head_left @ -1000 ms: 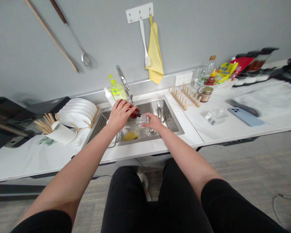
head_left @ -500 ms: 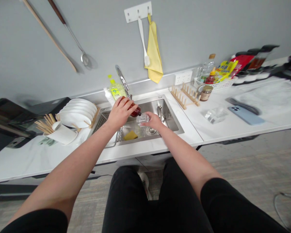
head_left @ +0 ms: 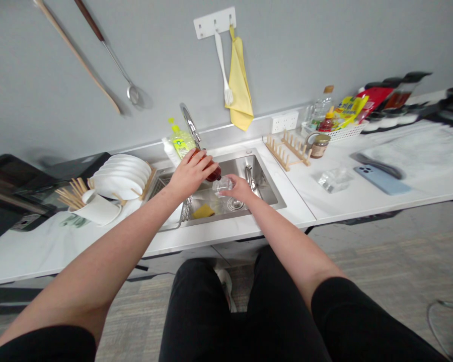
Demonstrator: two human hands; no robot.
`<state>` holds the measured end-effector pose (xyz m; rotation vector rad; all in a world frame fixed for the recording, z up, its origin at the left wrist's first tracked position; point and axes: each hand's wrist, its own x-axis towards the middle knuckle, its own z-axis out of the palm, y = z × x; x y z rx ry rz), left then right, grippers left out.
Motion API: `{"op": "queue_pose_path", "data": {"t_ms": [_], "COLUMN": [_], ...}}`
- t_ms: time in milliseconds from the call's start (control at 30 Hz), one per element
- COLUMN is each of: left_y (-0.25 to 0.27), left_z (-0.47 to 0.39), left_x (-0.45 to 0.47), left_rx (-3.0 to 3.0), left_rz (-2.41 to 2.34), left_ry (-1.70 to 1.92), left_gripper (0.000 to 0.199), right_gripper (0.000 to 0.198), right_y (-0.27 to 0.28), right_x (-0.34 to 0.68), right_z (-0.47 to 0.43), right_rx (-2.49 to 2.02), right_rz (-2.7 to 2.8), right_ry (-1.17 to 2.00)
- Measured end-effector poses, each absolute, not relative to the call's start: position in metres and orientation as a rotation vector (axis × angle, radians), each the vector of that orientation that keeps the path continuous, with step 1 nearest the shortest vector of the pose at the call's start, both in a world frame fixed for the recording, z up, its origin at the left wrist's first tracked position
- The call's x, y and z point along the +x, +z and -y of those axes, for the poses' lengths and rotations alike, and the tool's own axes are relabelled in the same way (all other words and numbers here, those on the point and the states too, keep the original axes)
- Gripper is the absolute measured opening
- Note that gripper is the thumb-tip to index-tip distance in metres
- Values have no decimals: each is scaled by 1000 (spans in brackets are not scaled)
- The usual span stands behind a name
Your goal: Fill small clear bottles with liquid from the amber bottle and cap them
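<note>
Over the steel sink [head_left: 276,193], my left hand [head_left: 191,173] is wrapped round a dark red-brown bottle [head_left: 213,174], tilted with its dark neck down to the right. My right hand [head_left: 238,188] is closed on a small clear container [head_left: 221,187], held just under the bottle's mouth. Whether the mouth touches the container's rim, and whether liquid is flowing, I cannot make out. Below them in the sink lies a yellow sponge [head_left: 203,211].
A faucet [head_left: 191,123] and a yellow-green soap bottle [head_left: 181,142] stand behind the sink. Stacked white plates [head_left: 117,176] and a chopstick holder [head_left: 101,208] are at left. To the right are a wooden rack [head_left: 289,148], a jar [head_left: 320,146], a clear box [head_left: 334,180] and a phone [head_left: 381,179].
My left hand and the bottle have shifted very slightly right and down. The right hand holds the clear container in almost the same place.
</note>
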<state>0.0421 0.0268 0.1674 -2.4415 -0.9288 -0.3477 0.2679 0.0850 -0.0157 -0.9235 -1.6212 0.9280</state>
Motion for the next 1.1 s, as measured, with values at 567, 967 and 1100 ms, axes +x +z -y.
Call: {"op": "queue_pose_path", "data": {"t_ms": [567,967,1100], "left_y": [176,180,180], "left_z": [-39,-38,-40], "left_x": [48,51,53], "left_rx": [-2460,-2419,-2432], "left_rz": [801,725,701], "left_ry": [-279,-223,-235], "left_gripper": [49,43,41], "right_gripper": [74,75,75], "right_y": [-12,-12,-13], "right_x": [270,270,270], "right_z": [-83,-84,-85], "right_rx": [-928,-938,-925], "right_rz": [1609,1597,1579], "right_ry": [907,889,902]}}
